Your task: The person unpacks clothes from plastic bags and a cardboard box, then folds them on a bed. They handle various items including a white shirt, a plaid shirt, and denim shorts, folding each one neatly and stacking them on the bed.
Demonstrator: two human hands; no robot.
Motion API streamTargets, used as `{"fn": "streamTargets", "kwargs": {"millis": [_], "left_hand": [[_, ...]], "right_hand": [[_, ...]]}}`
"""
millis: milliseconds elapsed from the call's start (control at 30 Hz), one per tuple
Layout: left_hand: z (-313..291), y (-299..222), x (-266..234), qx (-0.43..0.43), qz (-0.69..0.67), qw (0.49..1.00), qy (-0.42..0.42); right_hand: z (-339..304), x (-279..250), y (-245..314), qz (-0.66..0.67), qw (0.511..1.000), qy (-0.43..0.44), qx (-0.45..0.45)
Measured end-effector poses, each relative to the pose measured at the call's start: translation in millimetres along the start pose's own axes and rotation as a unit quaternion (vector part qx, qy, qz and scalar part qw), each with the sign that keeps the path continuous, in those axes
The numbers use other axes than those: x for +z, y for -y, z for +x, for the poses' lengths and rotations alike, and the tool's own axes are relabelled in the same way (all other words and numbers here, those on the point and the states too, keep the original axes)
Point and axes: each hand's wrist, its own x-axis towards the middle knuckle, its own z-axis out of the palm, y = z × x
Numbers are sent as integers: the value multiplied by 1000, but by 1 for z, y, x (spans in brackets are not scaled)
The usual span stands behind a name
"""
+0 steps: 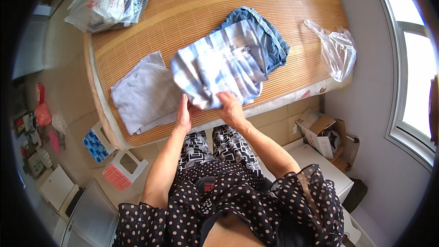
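A blue-and-white plaid shirt [219, 64], folded into a rough rectangle, lies on the bamboo mat in front of me. My right hand [232, 110] pinches its near edge, thumb on top. Beside the shirt's near left corner is my left hand [184, 115], thumb raised and apart from the fingers, which reach partly under the cloth. Folded blue denim [276, 45] shows from beneath the shirt at the far right. To the left, a pale grey folded garment [144, 92] rests on the mat, close against the shirt.
A bamboo mat [183, 13] covers the bed. A stuffed white plastic bag [112, 2] stands far left; a clear plastic bag [337, 52] lies at the right. Below are a red-topped stool [118, 176], a blue-topped stool [96, 145] and an open cardboard box [322, 130]. A window [416, 73] is at right.
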Motion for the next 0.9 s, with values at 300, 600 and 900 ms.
{"fn": "streamTargets", "kwargs": {"millis": [300,600,900], "left_hand": [[2,-11,-19,136,133,972,-136],[7,-23,23,341,453,810,-147],[-33,-14,39,362,524,770,-42]], "right_hand": [[8,-22,-34,10,990,-141,-17],[82,-45,-73,-108,976,-16,190],[-29,-93,-53,-99,989,-78,-74]]}}
